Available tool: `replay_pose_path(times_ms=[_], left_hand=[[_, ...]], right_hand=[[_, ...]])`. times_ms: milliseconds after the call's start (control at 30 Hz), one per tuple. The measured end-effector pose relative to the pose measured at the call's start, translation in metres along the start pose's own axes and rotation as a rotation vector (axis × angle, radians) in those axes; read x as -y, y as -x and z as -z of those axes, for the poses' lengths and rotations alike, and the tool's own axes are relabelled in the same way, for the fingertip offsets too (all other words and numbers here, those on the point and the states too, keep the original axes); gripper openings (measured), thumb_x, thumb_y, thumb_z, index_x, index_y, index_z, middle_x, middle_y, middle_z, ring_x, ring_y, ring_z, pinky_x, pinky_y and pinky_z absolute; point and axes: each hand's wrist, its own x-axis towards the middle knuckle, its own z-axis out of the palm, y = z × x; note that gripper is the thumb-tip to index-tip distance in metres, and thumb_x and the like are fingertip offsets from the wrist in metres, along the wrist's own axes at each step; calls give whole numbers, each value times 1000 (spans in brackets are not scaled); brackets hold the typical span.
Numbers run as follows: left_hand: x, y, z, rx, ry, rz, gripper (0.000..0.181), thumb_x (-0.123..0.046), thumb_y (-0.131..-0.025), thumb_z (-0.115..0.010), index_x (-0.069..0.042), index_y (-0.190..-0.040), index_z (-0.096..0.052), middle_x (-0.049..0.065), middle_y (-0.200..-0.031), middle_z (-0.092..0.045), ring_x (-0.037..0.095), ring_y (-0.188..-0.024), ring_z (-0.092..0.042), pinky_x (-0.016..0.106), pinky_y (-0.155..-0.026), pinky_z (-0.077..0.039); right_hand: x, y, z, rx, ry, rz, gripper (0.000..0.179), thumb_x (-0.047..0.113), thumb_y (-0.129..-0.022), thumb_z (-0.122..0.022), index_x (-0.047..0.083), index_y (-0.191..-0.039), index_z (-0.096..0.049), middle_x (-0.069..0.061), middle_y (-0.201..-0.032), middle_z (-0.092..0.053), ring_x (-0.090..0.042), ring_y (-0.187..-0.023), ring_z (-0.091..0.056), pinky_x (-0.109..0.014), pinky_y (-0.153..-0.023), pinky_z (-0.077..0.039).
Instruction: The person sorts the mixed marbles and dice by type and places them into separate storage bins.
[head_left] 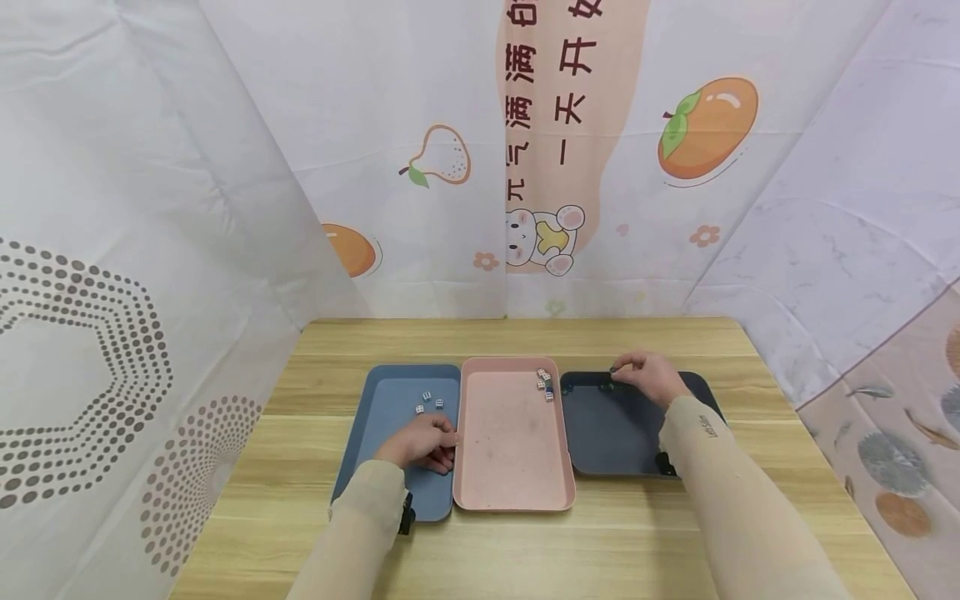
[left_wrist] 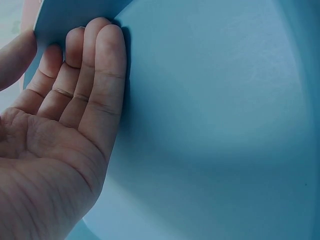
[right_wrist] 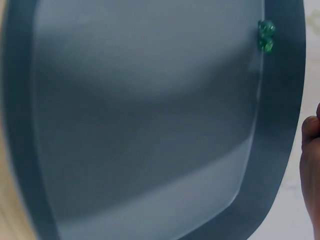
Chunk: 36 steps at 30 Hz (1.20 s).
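My left hand is at the right side of the blue tray. In the left wrist view its fingers lie inside along the wall and the thumb is over the rim, gripping the wall between them. Beyond this hand, three white dice lie in the blue tray. Over the far edge of the dark grey tray, my right hand pinches a small dark die. Green dice lie by that tray's wall. Only part of the right hand shows in the right wrist view.
Between the other two trays stands a pink tray, with several white dice and a dark blue die in its far right corner. All three trays rest on a wooden table. Printed cloth hangs behind it.
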Motion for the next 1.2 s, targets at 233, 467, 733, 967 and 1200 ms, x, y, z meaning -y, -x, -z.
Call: replay_pose_path(times_ms=[233, 467, 733, 967, 1200], left_hand=[[0, -1, 0, 3, 6, 2, 15, -16, -101, -65, -3, -94, -62, 13, -82, -67, 19, -65, -65, 35, -62, -61], [1, 0, 1, 6, 10, 1, 15, -17, -100, -65, -3, -94, -62, 13, -82, -68, 20, -65, -65, 36, -62, -61], [1, -1, 2, 5, 2, 2, 16, -18, -99, -66, -3, -94, -62, 14, -83, -68, 21, -66, -66, 37, -63, -61], [1, -1, 1, 5, 0, 4, 16, -18, -99, -67, -3, -94, -62, 15, -83, -68, 21, -67, -66, 37, -63, -61], [0, -1, 1, 2, 0, 6, 16, -17, -99, -67, -4, -93, -62, 14, -82, -68, 21, -66, -66, 37, -63, -61]], right_hand=[[-15, 6, 2, -24, -16, 6, 30, 24, -98, -71, 4, -121, -72, -22, -124, -66, -35, -109, -62, -46, -88, -53], [-24, 8, -1, -39, -8, 9, 26, 20, -95, -74, 3, -114, -74, -13, -105, -69, -23, -87, -58, -36, -75, -49], [-28, 14, -5, -18, 29, -49, 26, 24, -95, -74, 5, -113, -74, -8, -95, -69, -23, -86, -59, -37, -74, -48], [-33, 17, -9, -5, 53, -72, 32, 30, -95, -74, 6, -117, -74, -15, -112, -74, -33, -104, -66, -49, -87, -52], [-39, 17, -17, -2, 47, -56, 31, 25, -94, -75, 2, -116, -73, -19, -112, -71, -30, -95, -63, -47, -83, -51]])
